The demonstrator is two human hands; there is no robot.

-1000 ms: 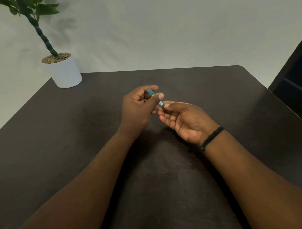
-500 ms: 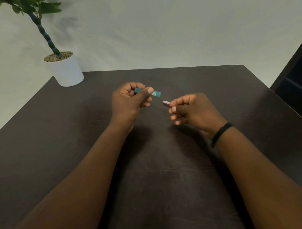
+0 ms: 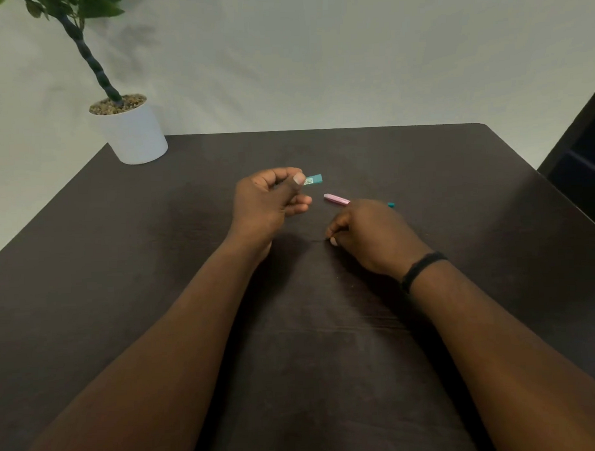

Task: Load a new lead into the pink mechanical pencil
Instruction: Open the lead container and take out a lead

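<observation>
head cam | looks fwd+down | close over table (image 3: 422, 160) | single view

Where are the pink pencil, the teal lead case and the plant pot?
pink pencil (image 3: 336, 199), head view, visible barrel end.
teal lead case (image 3: 314, 180), head view, protruding end.
plant pot (image 3: 134, 133), head view, white wall.

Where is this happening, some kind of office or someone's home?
Hard to say for sure; it looks like a plain indoor desk or table setup, at home or in a small office. A dark wooden table stands against a bare pale wall, with a potted plant at its far left corner.
</observation>
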